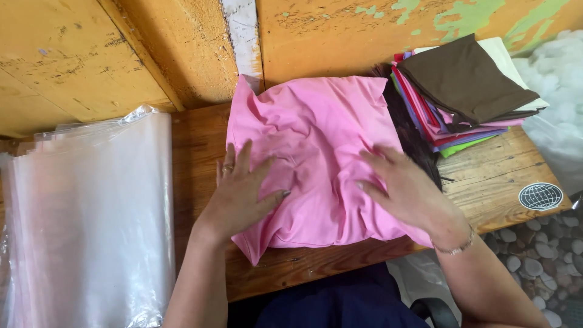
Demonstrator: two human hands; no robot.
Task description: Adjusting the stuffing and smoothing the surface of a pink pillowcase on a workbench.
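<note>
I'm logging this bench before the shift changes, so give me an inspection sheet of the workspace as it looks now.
Surface: wooden table, worn, round sticker near its right edge.
Job's things: pink cushion, wrinkled, lying flat on the table.
Clutter: stack of clear plastic bags at left; pile of folded coloured fabric at right, brown piece on top.
Grips: left hand and right hand both pressed flat on the cushion, fingers spread.
Cables: nothing seen.
Surroundings: peeling yellow wall; white stuffing and pebbles at right.
</note>
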